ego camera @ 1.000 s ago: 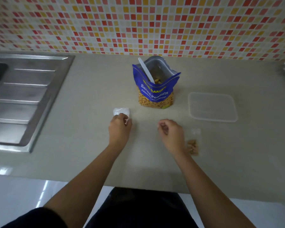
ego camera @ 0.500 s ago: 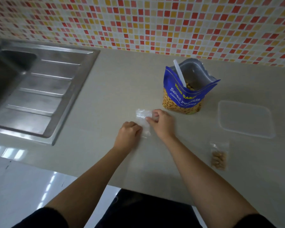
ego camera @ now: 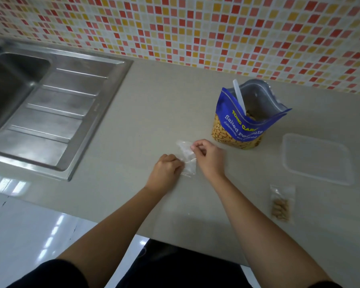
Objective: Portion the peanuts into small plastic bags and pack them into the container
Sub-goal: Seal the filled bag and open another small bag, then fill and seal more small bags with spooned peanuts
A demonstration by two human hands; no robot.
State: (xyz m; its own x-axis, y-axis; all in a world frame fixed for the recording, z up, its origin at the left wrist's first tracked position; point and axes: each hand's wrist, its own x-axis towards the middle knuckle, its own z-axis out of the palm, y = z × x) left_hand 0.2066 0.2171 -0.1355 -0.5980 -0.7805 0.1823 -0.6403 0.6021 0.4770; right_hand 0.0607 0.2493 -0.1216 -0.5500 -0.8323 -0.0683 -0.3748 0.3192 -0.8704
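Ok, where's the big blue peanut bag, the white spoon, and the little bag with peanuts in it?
blue peanut bag (ego camera: 235, 123): head view, on its blue front label.
white spoon (ego camera: 239, 96): head view, on the handle sticking out.
little filled bag (ego camera: 280, 207): head view, on the peanuts showing through.

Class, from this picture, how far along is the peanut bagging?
Done: one filled bag lies on the counter, outside the container. In hand: left hand and right hand pinch an empty bag. Left: fill it from the pouch, then pack the bags.
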